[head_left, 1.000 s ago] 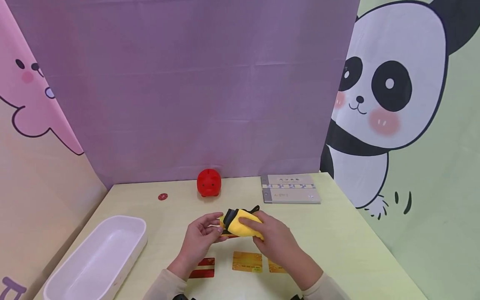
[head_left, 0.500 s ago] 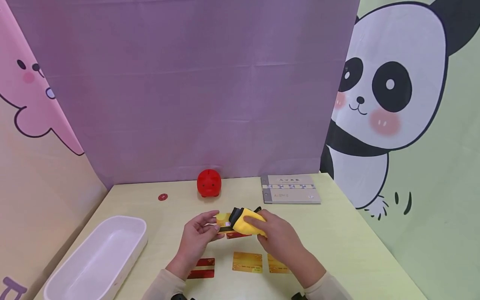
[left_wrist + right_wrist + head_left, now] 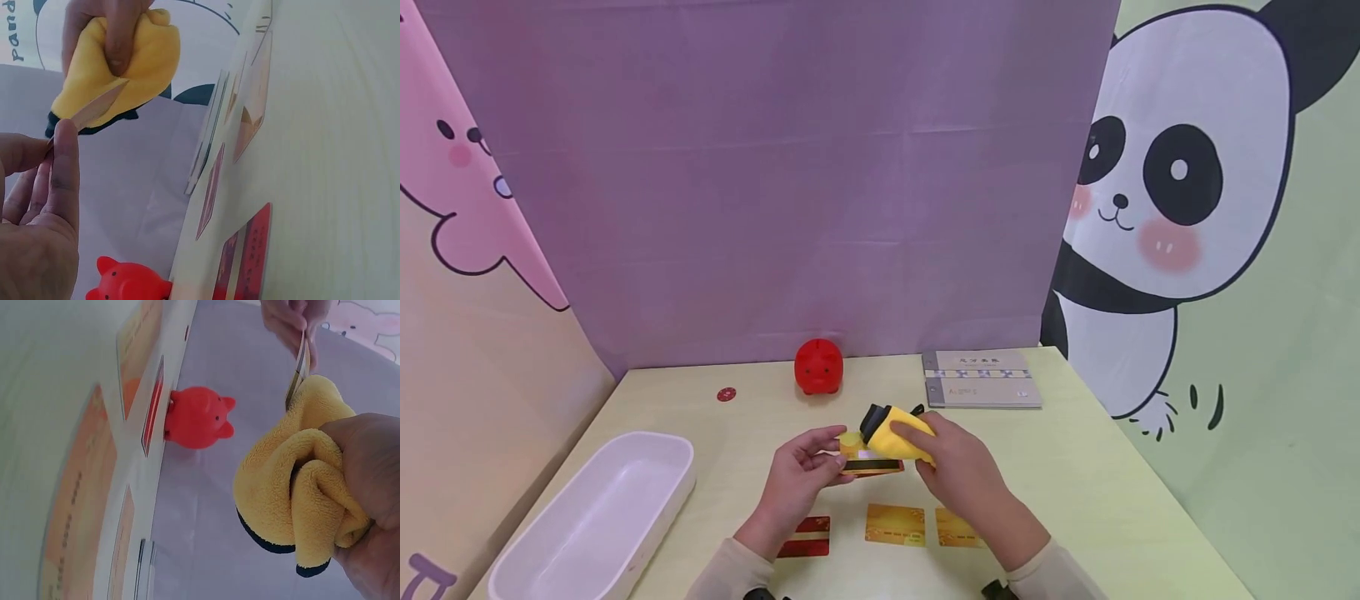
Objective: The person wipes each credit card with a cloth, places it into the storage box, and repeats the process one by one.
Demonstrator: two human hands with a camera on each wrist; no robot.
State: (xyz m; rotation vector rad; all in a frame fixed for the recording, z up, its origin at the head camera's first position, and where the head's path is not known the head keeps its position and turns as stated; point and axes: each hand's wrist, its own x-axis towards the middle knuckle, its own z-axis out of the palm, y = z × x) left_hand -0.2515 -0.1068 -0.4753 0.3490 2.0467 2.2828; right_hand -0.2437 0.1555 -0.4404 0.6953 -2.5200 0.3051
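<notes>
Pinched at its left end by my left hand [image 3: 801, 471], a gold bank card [image 3: 871, 465] with a black stripe is raised above the table. My right hand [image 3: 964, 471] grips a bunched yellow cloth [image 3: 898, 433] with black edging. In the head view the cloth overlaps the card's upper right part. The left wrist view shows the thin card [image 3: 100, 107] almost edge-on against the cloth [image 3: 140, 59]. From the right wrist, the cloth's folds [image 3: 294, 481] are seen bulging out of my fist, and the card [image 3: 300, 369] meets its far end.
Gold cards [image 3: 895, 524] and red cards [image 3: 805, 537] lie on the table near my forearms. A red piggy bank [image 3: 818, 367], a grey booklet [image 3: 983, 379] and a small round red piece [image 3: 726, 394] are farther back. At left stands a white tray [image 3: 681, 479].
The cloth first slid right along the card, then rose slightly, so more of the card and its black stripe show. My left hand keeps its pinch and has barely shifted.
</notes>
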